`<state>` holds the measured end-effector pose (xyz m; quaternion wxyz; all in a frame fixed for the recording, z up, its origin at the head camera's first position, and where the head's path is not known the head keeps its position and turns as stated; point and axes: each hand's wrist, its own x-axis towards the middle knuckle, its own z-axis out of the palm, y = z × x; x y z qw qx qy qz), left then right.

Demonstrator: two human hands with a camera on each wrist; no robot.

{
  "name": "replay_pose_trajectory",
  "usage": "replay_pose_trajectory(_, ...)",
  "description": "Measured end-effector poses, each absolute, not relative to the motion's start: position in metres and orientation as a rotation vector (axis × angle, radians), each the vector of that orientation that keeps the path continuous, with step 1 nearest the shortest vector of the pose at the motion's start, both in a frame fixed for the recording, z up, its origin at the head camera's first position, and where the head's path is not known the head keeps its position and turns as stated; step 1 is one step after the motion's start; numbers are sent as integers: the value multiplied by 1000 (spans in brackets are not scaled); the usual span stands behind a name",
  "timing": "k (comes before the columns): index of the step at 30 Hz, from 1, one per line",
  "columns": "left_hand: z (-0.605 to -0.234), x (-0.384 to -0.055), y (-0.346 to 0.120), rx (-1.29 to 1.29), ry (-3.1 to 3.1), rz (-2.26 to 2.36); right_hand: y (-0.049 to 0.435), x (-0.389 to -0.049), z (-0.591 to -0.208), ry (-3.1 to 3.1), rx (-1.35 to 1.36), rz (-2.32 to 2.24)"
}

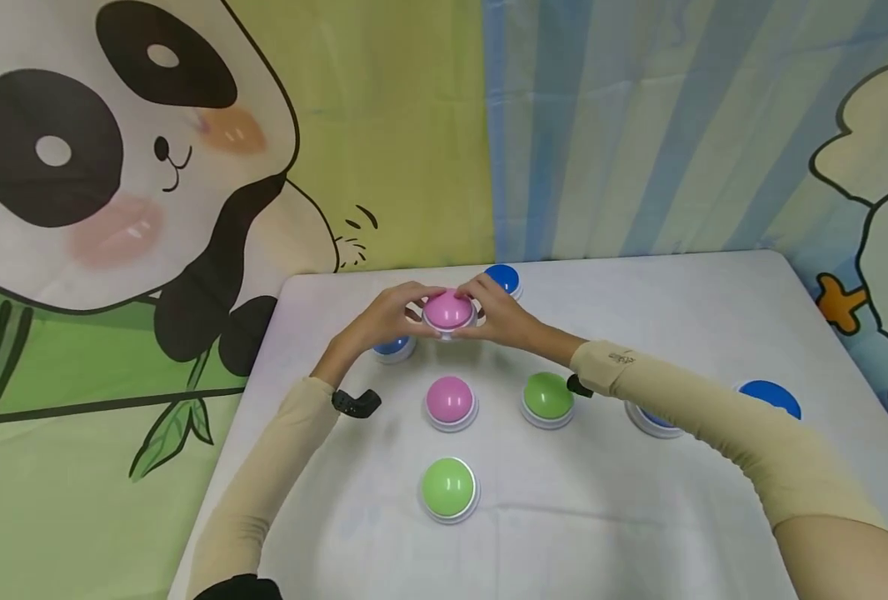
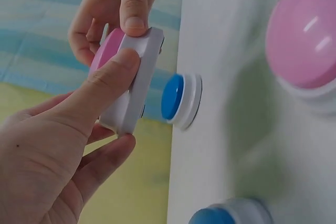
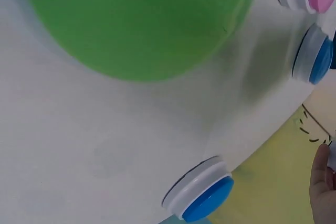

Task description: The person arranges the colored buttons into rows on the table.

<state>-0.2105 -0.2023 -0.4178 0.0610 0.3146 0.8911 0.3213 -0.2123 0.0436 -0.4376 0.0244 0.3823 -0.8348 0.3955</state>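
A pink push button [image 1: 447, 310] with a white base is held up over the far part of the table, between both hands. My left hand [image 1: 393, 317] grips its left side, with the thumb [image 2: 118, 69] along the white rim in the left wrist view. On the opposite side my right hand [image 1: 506, 318] pinches the base between thumb and fingers. Below the raised button, a second pink push button [image 1: 450, 400] sits on the table. In the right wrist view only part of a hand [image 3: 321, 187] shows at the right edge.
A green push button [image 1: 447, 487] stands nearest the front, another green one [image 1: 548, 397] right of centre. Blue push buttons sit behind the hands [image 1: 504, 277], by the left hand [image 1: 394, 348], and at the right [image 1: 771, 395], partly behind the right arm. White cloth covers the table [image 1: 564, 533].
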Motion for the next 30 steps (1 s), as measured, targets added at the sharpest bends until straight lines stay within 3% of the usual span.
replay_pose_trajectory(9, -413, -181, -182, 1058, 2614, 992, 67, -169, -433, -2641, 1128, 1251)
replay_pose_trajectory(30, -415, -178, -105, 1239, 2561, 1010, 141, -144, -427, -2652, 1016, 1121)
